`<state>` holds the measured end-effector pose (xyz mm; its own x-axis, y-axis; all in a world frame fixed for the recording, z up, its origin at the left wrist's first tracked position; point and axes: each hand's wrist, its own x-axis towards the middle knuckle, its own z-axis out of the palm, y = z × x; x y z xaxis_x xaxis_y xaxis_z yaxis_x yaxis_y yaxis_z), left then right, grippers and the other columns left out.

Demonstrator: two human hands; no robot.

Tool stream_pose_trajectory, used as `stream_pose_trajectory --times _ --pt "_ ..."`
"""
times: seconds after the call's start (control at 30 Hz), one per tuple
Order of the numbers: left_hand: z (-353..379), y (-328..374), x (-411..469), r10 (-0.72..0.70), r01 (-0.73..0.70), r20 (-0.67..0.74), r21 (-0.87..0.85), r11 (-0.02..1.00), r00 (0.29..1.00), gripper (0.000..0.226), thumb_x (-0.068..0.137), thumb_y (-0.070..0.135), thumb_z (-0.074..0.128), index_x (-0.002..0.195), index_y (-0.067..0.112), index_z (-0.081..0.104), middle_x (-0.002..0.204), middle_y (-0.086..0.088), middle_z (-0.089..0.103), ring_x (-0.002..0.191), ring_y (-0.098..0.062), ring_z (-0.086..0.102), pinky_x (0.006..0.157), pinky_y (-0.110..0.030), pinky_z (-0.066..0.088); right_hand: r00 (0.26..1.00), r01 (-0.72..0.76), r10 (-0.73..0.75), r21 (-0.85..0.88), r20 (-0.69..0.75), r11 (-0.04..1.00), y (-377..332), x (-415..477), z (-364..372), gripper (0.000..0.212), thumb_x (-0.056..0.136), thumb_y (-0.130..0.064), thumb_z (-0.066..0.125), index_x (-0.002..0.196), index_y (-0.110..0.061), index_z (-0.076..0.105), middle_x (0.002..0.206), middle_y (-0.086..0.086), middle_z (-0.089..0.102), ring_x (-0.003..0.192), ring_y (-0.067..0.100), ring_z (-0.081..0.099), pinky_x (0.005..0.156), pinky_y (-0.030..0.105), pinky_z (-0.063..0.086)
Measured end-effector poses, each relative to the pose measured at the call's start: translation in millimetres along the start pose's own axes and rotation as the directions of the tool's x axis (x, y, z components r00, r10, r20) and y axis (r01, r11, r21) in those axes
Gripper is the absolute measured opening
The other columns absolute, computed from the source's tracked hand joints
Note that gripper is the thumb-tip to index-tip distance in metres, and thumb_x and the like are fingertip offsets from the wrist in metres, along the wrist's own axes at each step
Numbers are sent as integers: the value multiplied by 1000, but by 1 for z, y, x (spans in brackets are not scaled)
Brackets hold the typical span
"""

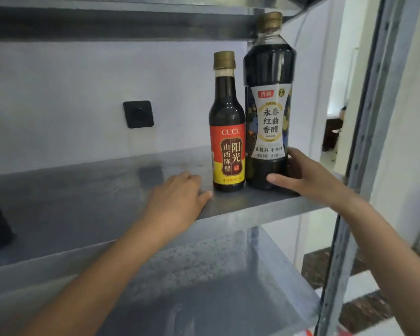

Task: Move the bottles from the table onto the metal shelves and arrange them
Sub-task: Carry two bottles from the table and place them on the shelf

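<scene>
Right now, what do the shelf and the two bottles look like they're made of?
Shelf: grey sheet metal, dull sheen, faintly mirroring the wall plate. Small bottle: probably dark glass, glossy highlights on its shoulder, paper-like label. Tall bottle: clear plastic or glass, cannot tell; glossy, with a wrap label.

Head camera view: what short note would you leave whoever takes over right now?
Right hand grips the base of the tall dark bottle with a white label. Left hand rests open on the grey metal shelf, beside the shorter dark bottle with a red and yellow label.
Done: both stand upright, side by side, at the shelf's right end.
Left: release the tall bottle; the table is out of view.
</scene>
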<state>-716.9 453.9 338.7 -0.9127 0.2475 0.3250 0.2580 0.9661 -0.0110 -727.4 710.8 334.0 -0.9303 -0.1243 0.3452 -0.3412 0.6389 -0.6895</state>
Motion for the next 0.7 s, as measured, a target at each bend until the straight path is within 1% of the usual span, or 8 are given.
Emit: stream_pose_trajectory --times 0.07,0.13,0.2,0.33,0.43,0.53,0.63,0.7 --pt "3 -9 -22 35 -40 -66 -82 996 997 41 93 52 35 99 22 61 104 2 62 99 -23 57 78 -37 48 980 -60 0 -295 -198 954 -2 -27 20 66 88 -54 49 143 -24 30 132 -5 56 119 18 54 98 34 40" --pt "11 -10 -41 92 -99 -208 -25 995 974 44 95 48 31 95 18 64 97 0 65 89 -26 60 69 -36 50 939 -65 -103 -462 -329 885 -1 -59 45 64 92 -60 30 141 -19 37 136 2 53 127 23 47 107 39 32" --pt "23 0 -63 162 -144 -304 79 986 939 40 91 43 44 98 10 66 94 -11 67 85 -32 63 70 -39 50 932 -105 -95 -510 -351 854 1 -92 66 70 90 -64 25 143 -19 35 148 3 39 139 23 31 114 41 23" --pt "57 13 -108 371 -396 -377 14 918 848 57 87 36 55 135 5 48 136 -30 45 126 -44 42 109 -50 27 905 -357 121 -574 -409 737 -5 -168 106 73 87 -65 23 146 -22 30 152 2 32 140 24 27 113 38 15" --pt "81 27 -142 517 -564 -269 -141 814 813 67 85 38 59 142 11 38 141 -26 41 126 -42 44 103 -52 39 820 -550 305 -525 -484 649 -15 -241 135 74 87 -66 21 145 -22 34 149 6 37 139 27 31 112 45 20" --pt "104 51 -179 687 -685 -79 -216 696 722 76 83 42 59 147 14 29 142 -25 40 125 -41 45 100 -50 42 648 -759 474 -450 -596 470 -27 -324 159 74 89 -67 16 144 -21 35 149 7 37 138 28 33 110 51 28" --pt "126 74 -227 825 -797 50 -234 557 562 78 87 46 56 149 17 20 148 -21 33 133 -39 36 106 -50 35 385 -923 609 -290 -694 253 -51 -406 187 74 86 -64 17 144 -21 33 151 9 33 139 29 32 112 51 28" --pt "132 90 -266 901 -863 79 -262 432 427 79 82 45 64 147 16 30 144 -22 40 129 -40 43 101 -53 40 207 -978 657 -169 -725 123 -73 -460 210 77 85 -66 13 144 -21 32 152 9 32 139 28 32 112 49 27"
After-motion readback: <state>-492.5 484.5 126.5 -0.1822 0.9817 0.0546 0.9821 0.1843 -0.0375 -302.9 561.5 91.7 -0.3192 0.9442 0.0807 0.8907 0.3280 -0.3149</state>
